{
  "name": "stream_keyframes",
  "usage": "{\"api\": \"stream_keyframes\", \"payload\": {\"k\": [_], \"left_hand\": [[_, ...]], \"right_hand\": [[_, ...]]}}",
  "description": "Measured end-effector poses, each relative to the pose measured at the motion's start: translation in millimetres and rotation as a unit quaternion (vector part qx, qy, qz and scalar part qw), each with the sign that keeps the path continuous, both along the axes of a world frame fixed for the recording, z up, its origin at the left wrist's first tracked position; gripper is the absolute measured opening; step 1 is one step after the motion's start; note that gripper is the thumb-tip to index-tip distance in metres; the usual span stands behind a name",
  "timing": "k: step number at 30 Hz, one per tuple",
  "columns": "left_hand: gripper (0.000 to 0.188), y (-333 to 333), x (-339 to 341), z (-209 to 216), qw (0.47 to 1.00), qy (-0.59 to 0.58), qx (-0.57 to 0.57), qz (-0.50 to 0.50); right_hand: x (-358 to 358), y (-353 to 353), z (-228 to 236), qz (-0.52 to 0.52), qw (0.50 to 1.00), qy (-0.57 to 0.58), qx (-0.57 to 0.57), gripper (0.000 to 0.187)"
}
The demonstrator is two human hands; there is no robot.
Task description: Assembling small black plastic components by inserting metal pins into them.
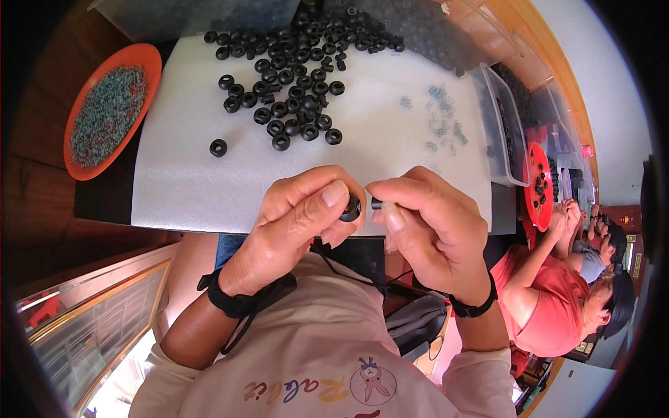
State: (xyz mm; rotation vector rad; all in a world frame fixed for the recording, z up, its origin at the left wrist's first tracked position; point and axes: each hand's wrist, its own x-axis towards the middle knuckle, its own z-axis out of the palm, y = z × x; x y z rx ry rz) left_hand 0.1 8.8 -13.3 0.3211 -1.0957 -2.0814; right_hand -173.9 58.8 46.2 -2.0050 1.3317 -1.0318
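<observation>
Over the near edge of the white foam sheet (188,188), my left hand (300,216) is closed around a round black plastic piece with a hole (350,209). Close beside it, my right hand (439,230) pinches a small black cylindrical piece (377,203) between thumb and forefinger, its end turned toward the left hand. A narrow gap separates the two pieces. Many round black beads with holes (293,104) lie heaped on the sheet beyond my hands, and one bead (218,148) sits apart at the left. Small metal springs (442,111) are scattered at the right.
An orange-red plate (155,59) full of springs stands at the left. Clear plastic bins (517,160) line the far and right sides. Further right, a person in a red shirt (550,306) works beside a red plate (533,202), with others beyond.
</observation>
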Motion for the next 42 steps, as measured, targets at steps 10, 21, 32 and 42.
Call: {"api": "stream_keyframes", "payload": {"k": [10, 21, 32, 42], "left_hand": [[0.037, 0.1, 0.1, -4.2, 1.0, -0.007, -0.018, 0.002], [0.046, 2.0, -2.4, 2.7, 0.999, -0.028, -0.009, 0.031], [0.037, 2.1, 0.6, -1.2, 1.0, -0.007, 0.003, 0.004], [0.037, 2.3, 2.7, 3.1, 0.999, -0.036, -0.009, -0.006]], "right_hand": [[6.2, 3.1, -2.0, -0.026, 0.993, -0.043, 0.105, 0.022], [3.9, 8.2, 7.6, -0.107, 0.98, -0.096, 0.141, 0.015], [8.0, 4.2, 2.3, -0.017, 0.997, -0.073, 0.03, 0.007], [10.0, 9.1, 4.1, -0.019, 0.992, -0.119, 0.041, 0.008]]}}
